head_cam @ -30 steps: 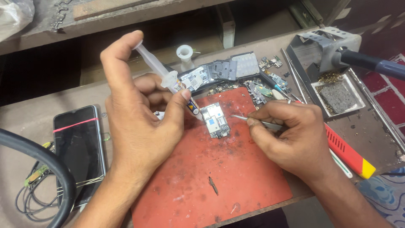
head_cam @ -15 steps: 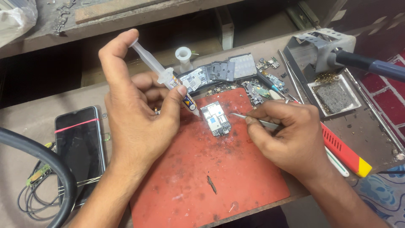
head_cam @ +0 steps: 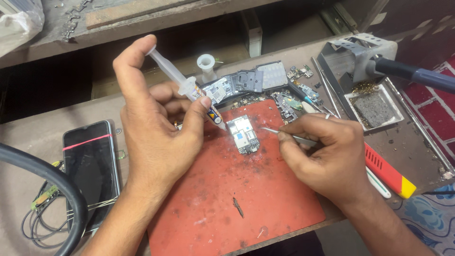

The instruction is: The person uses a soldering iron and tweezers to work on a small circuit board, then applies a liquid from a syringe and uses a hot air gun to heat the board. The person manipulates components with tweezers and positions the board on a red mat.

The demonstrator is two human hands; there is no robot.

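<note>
The small circuit board [head_cam: 243, 134] lies on the red mat [head_cam: 237, 199] just beyond the syringe [head_cam: 189, 85] tip, held slanted in the left hand's [head_cam: 151, 137] closed grip, while the right hand [head_cam: 327, 156] pinches tweezers [head_cam: 289, 137], apparently touching the board's right edge.

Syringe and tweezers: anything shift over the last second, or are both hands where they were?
Barely any change. The left hand holds the syringe as before, thumb on the plunger, tip by the upper left corner of the small circuit board. The right hand keeps the tweezers at the board's right edge. Board, red mat and phone stayed put.
</note>
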